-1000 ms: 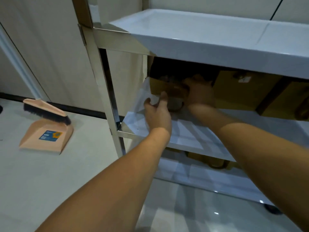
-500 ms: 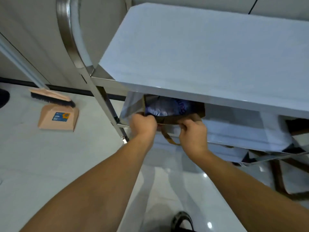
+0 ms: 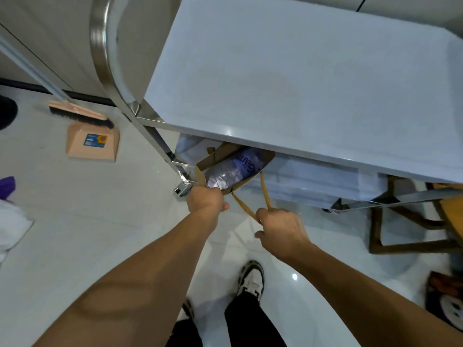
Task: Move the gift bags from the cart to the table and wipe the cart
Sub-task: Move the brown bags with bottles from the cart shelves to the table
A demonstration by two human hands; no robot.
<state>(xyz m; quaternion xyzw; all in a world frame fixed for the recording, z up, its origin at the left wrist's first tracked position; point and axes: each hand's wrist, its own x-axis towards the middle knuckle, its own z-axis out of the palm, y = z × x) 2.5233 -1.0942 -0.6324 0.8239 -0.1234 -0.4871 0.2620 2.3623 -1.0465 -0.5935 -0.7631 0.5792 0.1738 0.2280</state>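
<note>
Pulled further out since a moment ago, the brown gift bag (image 3: 234,169) now pokes from under the cart (image 3: 300,83) top shelf, just ahead of both hands. Left hand (image 3: 206,200) grips its rim; right hand (image 3: 280,230) clasps a handle strap (image 3: 246,210) (a bluish packet (image 3: 233,171) shows inside).

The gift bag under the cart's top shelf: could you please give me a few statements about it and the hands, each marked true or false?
1. The right hand grips a strap handle of the brown gift bag. True.
2. The gift bag is empty. False: a bluish plastic-wrapped item lies inside.
3. The left hand grips the bag at its near edge. True.
4. The bag stands on the cart's top shelf. False: it is below that shelf.
5. The dustpan sits on the cart. False: it lies on the floor.
</note>
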